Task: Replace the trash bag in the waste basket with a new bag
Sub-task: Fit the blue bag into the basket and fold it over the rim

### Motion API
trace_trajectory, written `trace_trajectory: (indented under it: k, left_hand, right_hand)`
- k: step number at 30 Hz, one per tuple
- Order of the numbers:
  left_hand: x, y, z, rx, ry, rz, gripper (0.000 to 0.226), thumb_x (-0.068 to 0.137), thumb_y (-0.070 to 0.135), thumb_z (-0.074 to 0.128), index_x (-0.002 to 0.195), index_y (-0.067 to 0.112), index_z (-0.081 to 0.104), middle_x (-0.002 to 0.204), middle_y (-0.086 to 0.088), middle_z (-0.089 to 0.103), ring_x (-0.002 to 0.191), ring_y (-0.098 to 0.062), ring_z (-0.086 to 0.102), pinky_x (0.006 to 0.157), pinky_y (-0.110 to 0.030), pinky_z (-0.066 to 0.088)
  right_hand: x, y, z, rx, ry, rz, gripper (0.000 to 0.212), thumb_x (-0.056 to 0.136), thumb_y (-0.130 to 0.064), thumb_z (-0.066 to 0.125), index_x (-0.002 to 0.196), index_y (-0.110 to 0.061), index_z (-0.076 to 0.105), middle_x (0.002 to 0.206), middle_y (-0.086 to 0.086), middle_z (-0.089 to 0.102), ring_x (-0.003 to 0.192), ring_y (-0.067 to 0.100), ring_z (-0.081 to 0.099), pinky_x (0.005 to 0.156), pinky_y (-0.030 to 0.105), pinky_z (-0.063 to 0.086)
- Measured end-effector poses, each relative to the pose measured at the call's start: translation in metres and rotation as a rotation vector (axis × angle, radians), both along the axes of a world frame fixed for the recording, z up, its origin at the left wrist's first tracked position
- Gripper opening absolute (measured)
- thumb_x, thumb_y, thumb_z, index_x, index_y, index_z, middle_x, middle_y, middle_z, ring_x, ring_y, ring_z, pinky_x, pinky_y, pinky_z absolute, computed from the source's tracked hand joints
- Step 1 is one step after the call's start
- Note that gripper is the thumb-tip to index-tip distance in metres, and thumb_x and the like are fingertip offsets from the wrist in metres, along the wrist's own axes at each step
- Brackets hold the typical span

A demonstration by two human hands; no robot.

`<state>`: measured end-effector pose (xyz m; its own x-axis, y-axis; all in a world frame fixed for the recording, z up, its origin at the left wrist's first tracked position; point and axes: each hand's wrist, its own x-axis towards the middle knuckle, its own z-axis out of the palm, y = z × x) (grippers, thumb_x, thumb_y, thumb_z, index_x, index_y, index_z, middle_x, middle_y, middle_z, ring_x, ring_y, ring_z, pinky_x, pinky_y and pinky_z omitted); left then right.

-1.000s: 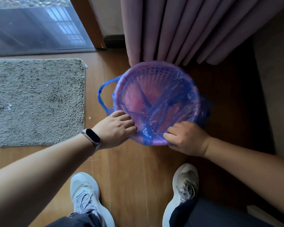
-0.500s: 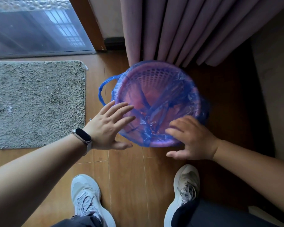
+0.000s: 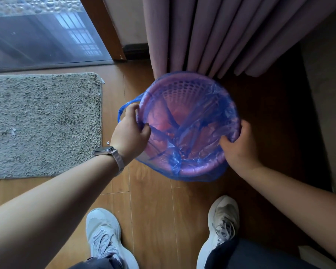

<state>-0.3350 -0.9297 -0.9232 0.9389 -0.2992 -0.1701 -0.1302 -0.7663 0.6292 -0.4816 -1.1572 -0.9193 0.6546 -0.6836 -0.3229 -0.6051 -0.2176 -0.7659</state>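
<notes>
Left hand [image 3: 129,133]: you pinch the bag [image 3: 184,133] film at the rim.
Right hand [image 3: 239,146]: clamps film onto the basket [image 3: 192,82] rim.
Feel: thin, slippery, tearable; grip its handle loop [image 3: 122,111] by your left fingers.

Waste basket [image 3: 190,90] stands on floor [image 3: 153,210], its far rim touching the curtain [image 3: 221,32] behind it. Trash bag [image 3: 184,136] lies inside, folded over the rim. Left hand [image 3: 129,134] on the left rim, right hand [image 3: 239,146] on the right rim. Rug [image 3: 43,123] lies left of basket, apart. Shoes [image 3: 103,235] at near edge.
</notes>
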Motion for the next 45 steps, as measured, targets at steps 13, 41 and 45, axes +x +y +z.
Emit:
trace_trajectory:
  k: [13, 41, 45]
  left_hand:
    - [-0.003, 0.004, -0.009, -0.2, 0.164, 0.141, 0.043, 0.088, 0.024, 0.063, 0.126, 0.035, 0.048, 0.072, 0.011, 0.058, 0.063, -0.009, 0.055, 0.067, -0.027, 0.043]
    - [-0.026, 0.029, -0.007, 0.106, -0.526, -1.061, 0.04, 0.091, 0.054, 0.052, 0.098, 0.017, 0.067, 0.09, 0.002, 0.067, 0.089, -0.025, 0.062, 0.1, -0.042, 0.039]
    - [-0.026, 0.024, -0.015, 0.11, -0.583, -1.051, 0.03, 0.095, 0.043, 0.051, 0.086, 0.018, 0.064, 0.078, 0.002, 0.06, 0.077, -0.026, 0.056, 0.083, -0.039, 0.041]
  right_hand:
    - [0.002, -0.005, -0.012, 0.129, 0.116, -0.121, 0.023, 0.087, -0.017, 0.06, 0.11, -0.014, 0.061, 0.096, 0.001, 0.067, 0.081, 0.013, 0.066, 0.06, 0.022, 0.05]
    - [-0.02, 0.009, -0.008, -0.788, -0.234, 1.181, 0.043, 0.081, -0.055, 0.062, 0.086, -0.013, 0.063, 0.08, 0.004, 0.059, 0.074, 0.026, 0.056, 0.076, 0.039, 0.044]
    - [-0.014, 0.01, -0.014, -0.868, -0.249, 1.243, 0.03, 0.086, -0.044, 0.057, 0.074, -0.017, 0.056, 0.068, 0.003, 0.052, 0.061, 0.026, 0.05, 0.055, 0.036, 0.034]
